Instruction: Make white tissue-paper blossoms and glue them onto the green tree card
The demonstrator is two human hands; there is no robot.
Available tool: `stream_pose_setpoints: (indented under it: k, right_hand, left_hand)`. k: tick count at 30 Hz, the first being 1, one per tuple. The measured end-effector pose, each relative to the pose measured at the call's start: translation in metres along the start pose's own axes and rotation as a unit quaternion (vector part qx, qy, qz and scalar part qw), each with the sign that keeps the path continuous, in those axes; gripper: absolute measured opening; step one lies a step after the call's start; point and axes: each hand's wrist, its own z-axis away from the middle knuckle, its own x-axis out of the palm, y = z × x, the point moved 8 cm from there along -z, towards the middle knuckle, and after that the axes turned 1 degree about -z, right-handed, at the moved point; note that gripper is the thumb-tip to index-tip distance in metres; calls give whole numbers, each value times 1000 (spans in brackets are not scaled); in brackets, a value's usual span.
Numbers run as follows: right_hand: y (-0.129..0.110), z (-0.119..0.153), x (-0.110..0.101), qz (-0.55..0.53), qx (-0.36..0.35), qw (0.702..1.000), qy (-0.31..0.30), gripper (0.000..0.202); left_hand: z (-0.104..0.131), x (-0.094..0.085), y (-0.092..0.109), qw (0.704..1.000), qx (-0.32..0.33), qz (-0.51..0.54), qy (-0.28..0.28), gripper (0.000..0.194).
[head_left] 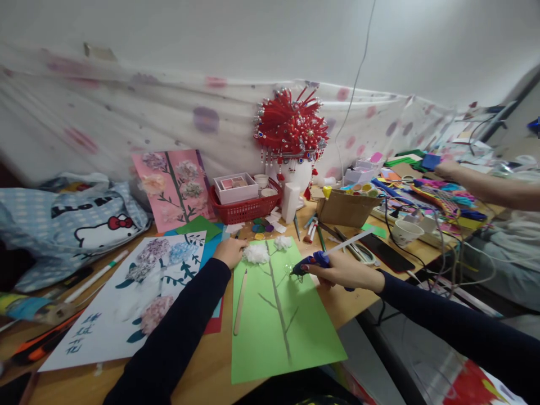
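A blue glue gun (312, 263) with a long white glue stick (350, 243) out of its back is gripped in my right hand (337, 271). Its nozzle points down at a shiny clear patch on the right upper part of a green sheet (291, 337). Dark branching stems are drawn on this sheet. Two white fluffy tufts, a left one (256, 254) and a right one (282, 243), sit at its top. My left hand (230, 252) rests at the sheet's upper left edge, fingers loosely extended beside the left tuft. A craft knife (241, 304) lies on the sheet's left side.
Left lie a white flower picture (105, 332) and a cloth bag (97, 225). Behind stand a pink flower picture (169, 185), a red basket (244, 211) and a red beaded headdress (293, 126). Right are a phone (386, 253), a paper cup (405, 232), cables and another person's arm (481, 185).
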Motion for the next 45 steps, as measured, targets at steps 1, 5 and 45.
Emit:
stream_pose_setpoints:
  k: [1,5,45]
  right_hand:
    - [3,0,0,-4,5,1000,-5,53]
    - [11,0,-2,-18,30,999,3,56]
    - [36,10,-13,-1,69,991,114,55]
  left_hand:
    - [0,0,0,1000,-1,1,-1,41]
    - [1,-3,1,1000,-10,4,-3,40]
    - [3,-6,5,1000,-15,-14,-4,42]
